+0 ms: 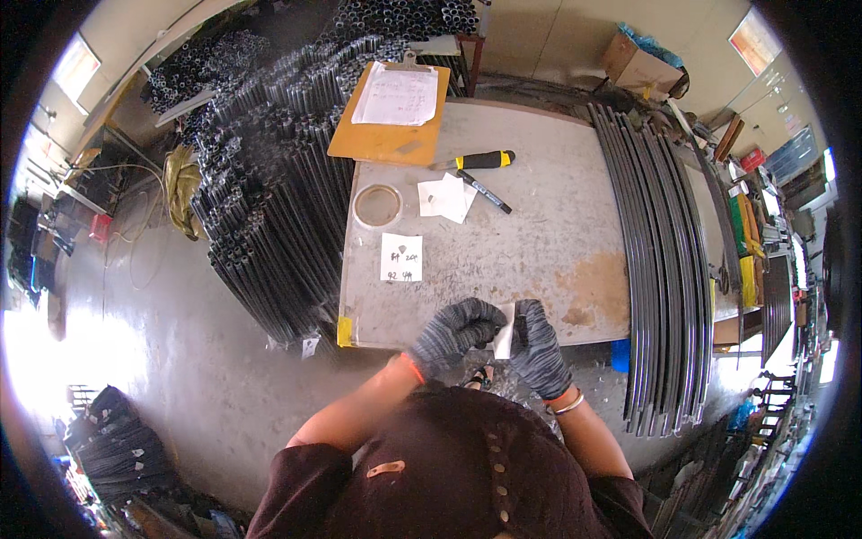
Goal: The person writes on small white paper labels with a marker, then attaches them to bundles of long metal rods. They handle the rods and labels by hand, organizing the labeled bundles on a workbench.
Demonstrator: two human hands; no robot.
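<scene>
Both hands wear grey knitted work gloves and hold one small white paper slip (504, 333) between them at the table's near edge. My left hand (458, 335) grips the slip's left side, while my right hand (537, 350) pinches it from the right. On the worktable (485, 269) beyond lie a paper slip with handwriting (402, 257), a roll of clear tape (378, 206) and some overlapping white slips (442, 197). A black marker (485, 192) rests beside a yellow-and-black handled tool (481, 160), whose blade reaches toward the clipboard (387, 145).
Bundled dark metal tubes (289, 222) crowd the table's left side. Several long dark bars (663, 269) lie across its right end. Behind stands a cardboard box (640, 64) with blue plastic. More tubes (118, 445) are stacked at lower left.
</scene>
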